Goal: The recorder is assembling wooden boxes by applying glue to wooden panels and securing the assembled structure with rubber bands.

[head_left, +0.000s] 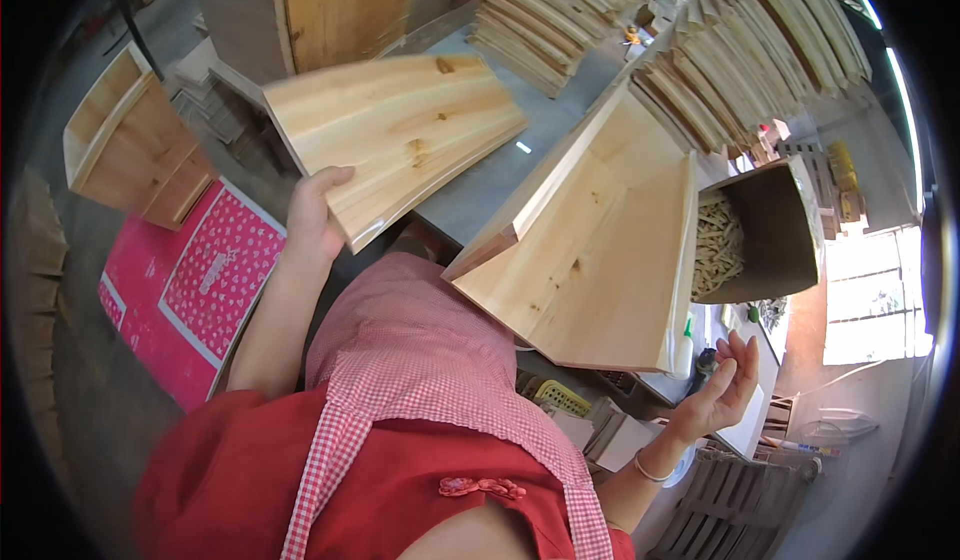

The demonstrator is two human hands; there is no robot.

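Observation:
My left hand (315, 215) grips the near edge of a tapered pine panel (410, 130), thumb on its top face, holding it up over the left part of the grey table (475, 195). Right of the panel, a partly assembled pine box (600, 260) with flared sides stands at the table's near edge, its open side facing me. My right hand (715, 395) is raised at the box's lower right corner, fingers loosely curled and apart, with nothing visible in it. Close to that hand are a white bottle with a green tip (685, 350) and a dark tool (706, 362).
Tall stacks of thin wooden boards (560, 20) line the table's far side, with more boards (750, 50) at far right. A cardboard carton (775, 225) of small wooden pegs (715, 245) sits right of the box. Finished wooden tubs (145, 155) and a pink sheet (215, 280) are at left.

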